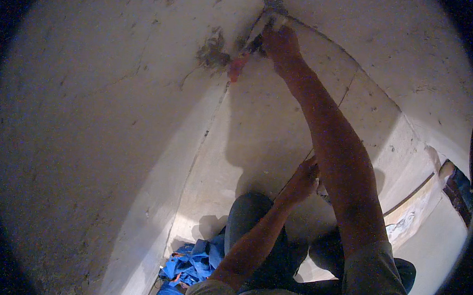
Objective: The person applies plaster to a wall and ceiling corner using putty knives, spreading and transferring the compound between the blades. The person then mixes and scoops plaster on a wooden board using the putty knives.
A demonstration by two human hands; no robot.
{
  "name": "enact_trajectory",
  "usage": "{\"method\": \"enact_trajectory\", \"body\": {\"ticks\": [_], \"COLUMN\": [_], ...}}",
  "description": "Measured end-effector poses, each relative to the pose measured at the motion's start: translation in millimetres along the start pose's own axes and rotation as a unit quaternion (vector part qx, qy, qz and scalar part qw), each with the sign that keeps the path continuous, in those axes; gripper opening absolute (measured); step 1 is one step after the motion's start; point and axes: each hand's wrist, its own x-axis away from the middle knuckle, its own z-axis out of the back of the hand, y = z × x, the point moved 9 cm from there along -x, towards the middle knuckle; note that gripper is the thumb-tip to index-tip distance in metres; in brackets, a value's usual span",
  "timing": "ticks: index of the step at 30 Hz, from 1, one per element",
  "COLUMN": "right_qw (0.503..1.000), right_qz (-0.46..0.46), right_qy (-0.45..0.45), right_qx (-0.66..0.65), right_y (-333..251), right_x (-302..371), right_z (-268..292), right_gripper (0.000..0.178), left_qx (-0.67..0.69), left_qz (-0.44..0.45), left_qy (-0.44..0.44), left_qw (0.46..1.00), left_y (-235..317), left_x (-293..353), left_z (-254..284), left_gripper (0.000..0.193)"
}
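Note:
My right hand (pixel 281 43) is stretched far up to a dark, rough spot where the pale surfaces meet in a corner. Its fingers are bent closed around something dim that I cannot make out. Just left of it lies a small red thing (pixel 237 67), its kind unclear, beside the seam. My left hand (pixel 300 182) is lower, near my knee and partly behind my right forearm. Its fingers are curled closed, and a small pale thing (pixel 319 186) shows at its edge, too dim to name.
A pale, stained wall (pixel 90 120) rises on the left, with a dark patch (pixel 213 52) near the corner. Crumpled blue cloth or plastic (pixel 194 263) lies beside my leg (pixel 244 216). A thin dark line (pixel 349 89) crosses the pale surface. At right is an opening (pixel 459 181).

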Motion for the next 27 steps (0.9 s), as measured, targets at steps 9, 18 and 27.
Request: {"method": "enact_trajectory", "body": {"ticks": [9,18,27], "right_qw": [0.992,0.935,0.894], "right_qz": [0.095,0.257,0.317], "right_qy": [-0.059,0.234,0.283], "right_qx": [0.05,0.074,0.145], "right_y": [-111.2,-63.8,-79.3], "right_x": [61.7,91.1,62.2], "right_z": [36.1,56.7,25.1], "right_gripper": [0.035,0.032,0.045], "left_qx": [-0.049,-0.137,-0.014], "left_qz": [-0.032,-0.135,-0.03], "left_qy": [-0.058,0.03,-0.033], "left_qw": [0.997,0.981,0.999], "left_y": [9.1,16.2,-5.5], "left_x": [-3.5,-5.0,-5.2], "left_z": [-4.9,-3.0,2.0], "left_gripper": [0.042,0.045,0.037]}}
